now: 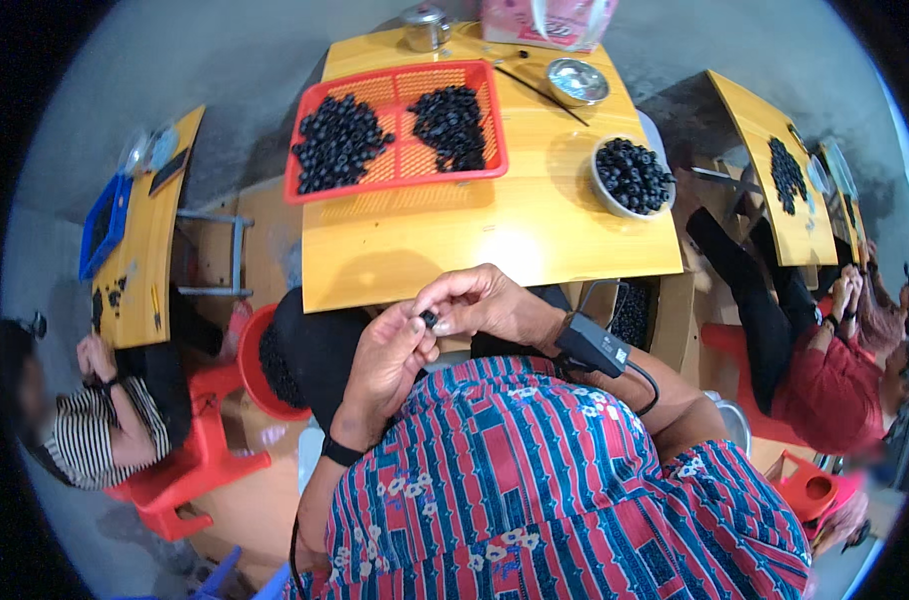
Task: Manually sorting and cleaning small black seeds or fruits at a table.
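In front of my chest, just off the table's near edge, both hands meet around a small black part (430, 319). It looks like one of the small black ring-shaped pieces on the table, but most of it is covered by fingertips. My left hand (383, 358) pinches it between thumb and fingers. From the other side my right hand (490, 303) closes thumb and forefinger on it. Beyond them, a red plastic basket (399, 180) holds two heaps of black rings (340, 140). A white bowl (607, 190) at the right is full of black pieces (635, 175).
On the yellow table (405, 250) stand a metal bowl (578, 80), a thin black rod (540, 93), a lidded metal pot (427, 28) and a pink bag (550, 22). A red tub (255, 355) is below left. Other people sit at side tables, left (105, 420) and right (835, 400).
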Demonstrator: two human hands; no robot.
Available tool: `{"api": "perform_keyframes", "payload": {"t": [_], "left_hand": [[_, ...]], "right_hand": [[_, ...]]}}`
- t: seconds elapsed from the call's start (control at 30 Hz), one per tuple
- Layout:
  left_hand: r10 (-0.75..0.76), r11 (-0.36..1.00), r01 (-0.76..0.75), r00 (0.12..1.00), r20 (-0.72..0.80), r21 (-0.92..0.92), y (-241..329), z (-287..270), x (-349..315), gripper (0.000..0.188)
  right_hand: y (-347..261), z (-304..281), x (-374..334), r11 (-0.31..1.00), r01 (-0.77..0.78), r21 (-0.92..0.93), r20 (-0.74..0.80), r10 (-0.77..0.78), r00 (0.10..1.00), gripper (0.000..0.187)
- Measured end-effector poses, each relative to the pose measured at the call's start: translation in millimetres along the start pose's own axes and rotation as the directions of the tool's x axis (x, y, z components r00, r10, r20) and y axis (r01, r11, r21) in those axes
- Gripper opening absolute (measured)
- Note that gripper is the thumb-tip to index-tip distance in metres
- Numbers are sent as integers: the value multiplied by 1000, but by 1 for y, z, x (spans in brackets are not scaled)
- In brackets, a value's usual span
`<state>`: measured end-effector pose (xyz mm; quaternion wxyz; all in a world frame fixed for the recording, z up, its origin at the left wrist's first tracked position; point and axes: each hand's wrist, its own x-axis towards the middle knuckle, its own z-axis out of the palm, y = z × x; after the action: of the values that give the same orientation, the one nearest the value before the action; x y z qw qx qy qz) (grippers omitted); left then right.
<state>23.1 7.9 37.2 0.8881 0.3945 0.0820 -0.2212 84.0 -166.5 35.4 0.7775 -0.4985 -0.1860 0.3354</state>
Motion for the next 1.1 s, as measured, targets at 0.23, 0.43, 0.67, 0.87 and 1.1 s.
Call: {"api": "perform_keyframes", "payload": {"t": [0.23, 0.43, 0.67, 0.87, 1.1], "left_hand": [[1, 1000, -1, 1000, -2, -12, -5, -9, 8, 16], [-10, 1000, 11, 998, -61, 17, -6, -19, 12, 14], [-15, 999, 16, 1000, -15, 34, -7, -21, 14, 13], [8, 1000, -8, 1000, -24, -2, -12, -28, 13, 12], [30, 998, -32, 999, -28, -48, -13, -31, 11, 16]], "right_hand": [[2, -14, -2, 902, 125, -414, -133, -195, 972, 21], [-2, -58, -13, 540, -170, -824, -451, -445, 774, 15], [-3, -83, 4, 377, -225, -899, -382, -422, 822, 14], [-2, -82, 7, 238, -193, -952, -277, -404, 872, 6], [4, -88, 3, -73, -172, -982, -139, -329, 934, 9]]}}
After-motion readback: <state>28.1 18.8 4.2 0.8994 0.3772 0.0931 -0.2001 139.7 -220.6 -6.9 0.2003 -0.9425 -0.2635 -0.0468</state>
